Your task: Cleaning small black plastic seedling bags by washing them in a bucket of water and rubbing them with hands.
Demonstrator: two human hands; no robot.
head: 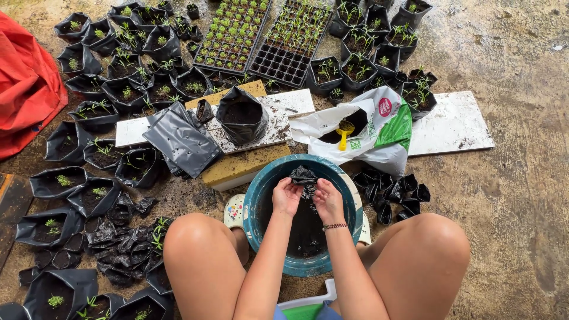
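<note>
- A person squatted on a wet concrete floor point(521, 195), bare knees at the near edge of the view, seen from above.
- Between the knees sat a round teal bucket point(256, 195) with dark soil in it.
- Over the far rim of the bucket, the left hand point(287, 195) and right hand point(328, 200) were close together, fingers curled and pinching a small crumpled black plastic bag point(303, 176) between them.
- The right wrist wore a thin bracelet point(335, 226).
- To the near left lay a heap of empty black bags point(121, 246), some bearing small green seedlings.
- Just right of the bucket was a cluster of tiny empty black pots point(394, 192).
- Just beyond the bucket lay a yellow block point(240, 166) and white boards point(453, 124); a stack of flat black bags point(181, 139) and one open soil-filled bag point(240, 118) rested there.
- To the right of those, a white and green sack point(379, 133) lay open with a yellow scoop point(344, 131) in its mouth.
- Far away stood two black seedling trays point(261, 35), flanked by many bagged seedlings.
- A red cloth point(24, 89) lay at the far left.
</note>
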